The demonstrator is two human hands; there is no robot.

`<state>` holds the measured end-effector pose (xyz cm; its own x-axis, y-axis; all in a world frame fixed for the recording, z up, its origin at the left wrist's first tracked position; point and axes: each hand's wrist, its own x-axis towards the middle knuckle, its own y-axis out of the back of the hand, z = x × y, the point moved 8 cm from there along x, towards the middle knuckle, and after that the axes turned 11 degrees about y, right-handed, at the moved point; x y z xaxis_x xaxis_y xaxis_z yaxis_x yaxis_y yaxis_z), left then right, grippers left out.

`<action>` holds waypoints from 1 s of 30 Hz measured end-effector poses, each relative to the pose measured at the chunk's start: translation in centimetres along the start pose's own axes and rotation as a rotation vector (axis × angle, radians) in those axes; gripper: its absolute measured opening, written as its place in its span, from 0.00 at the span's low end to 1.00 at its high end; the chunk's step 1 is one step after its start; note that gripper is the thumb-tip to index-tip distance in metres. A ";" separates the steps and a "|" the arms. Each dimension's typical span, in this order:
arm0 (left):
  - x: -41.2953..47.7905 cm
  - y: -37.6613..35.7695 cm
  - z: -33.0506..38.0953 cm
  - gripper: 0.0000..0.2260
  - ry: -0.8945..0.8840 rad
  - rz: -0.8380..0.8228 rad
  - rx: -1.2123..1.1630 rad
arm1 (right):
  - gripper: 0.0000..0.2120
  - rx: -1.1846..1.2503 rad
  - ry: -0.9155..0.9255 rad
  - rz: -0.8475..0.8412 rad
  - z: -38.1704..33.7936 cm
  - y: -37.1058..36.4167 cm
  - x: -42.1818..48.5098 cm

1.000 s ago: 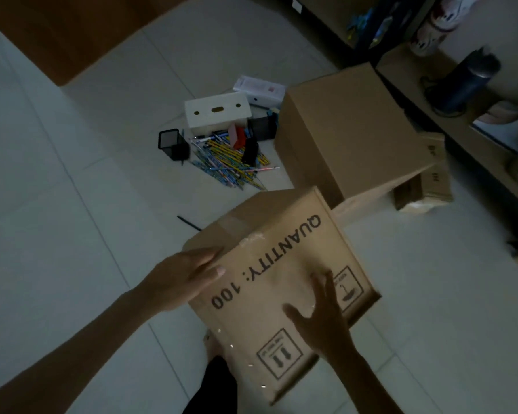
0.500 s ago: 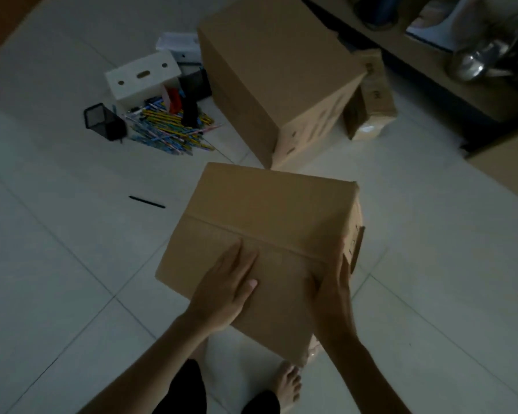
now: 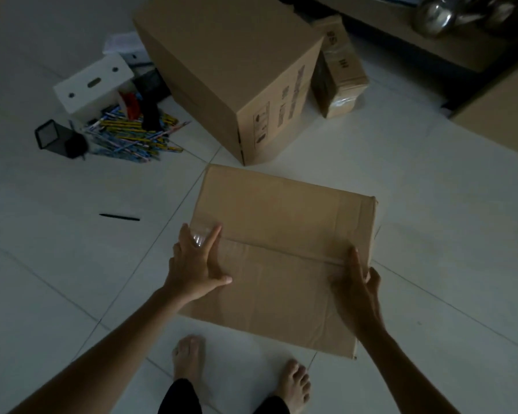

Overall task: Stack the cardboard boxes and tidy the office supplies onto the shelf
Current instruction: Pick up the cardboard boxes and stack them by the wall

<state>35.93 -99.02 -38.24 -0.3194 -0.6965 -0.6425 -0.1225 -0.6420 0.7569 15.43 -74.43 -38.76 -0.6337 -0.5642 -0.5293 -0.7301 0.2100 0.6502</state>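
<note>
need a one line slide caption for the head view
Left hand and right hand hold a cardboard box over the tiled floor, larger box and scattered pencils beyond.

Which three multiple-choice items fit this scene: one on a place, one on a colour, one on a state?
1. Where does the lone black pen lie? A. on the floor, left of the held box; B. on the big box; C. on the shelf.
2. What colour is the box with a handle slot? A. red; B. white; C. green.
3. How is the held box? A. flaps open; B. crushed flat; C. closed.
Key: 1 A, it rests on the floor; 2 B, it looks pale beside the pencils; 3 C, its flaps meet at a seam between the left hand and the right hand.
</note>
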 end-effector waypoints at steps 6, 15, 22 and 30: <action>-0.1 1.3 0.3 0.46 0.019 0.000 -0.126 | 0.39 0.067 -0.081 0.050 0.1 0.4 -0.8; -7.2 9.0 6.4 0.39 -0.082 0.093 -0.104 | 0.39 0.008 -0.126 0.135 -1.2 9.7 -6.9; -16.6 19.0 12.5 0.35 -0.231 0.131 -0.188 | 0.35 -0.022 -0.130 0.312 -6.2 21.6 -16.2; -27.4 30.3 20.3 0.34 -0.378 0.153 -0.268 | 0.33 -0.032 -0.132 0.483 -12.0 34.4 -27.0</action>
<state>21.92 -92.85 4.74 -0.6399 -0.6561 -0.4001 0.1830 -0.6358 0.7499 10.45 -61.56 4.46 -0.9258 -0.3024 -0.2268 -0.3386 0.3967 0.8532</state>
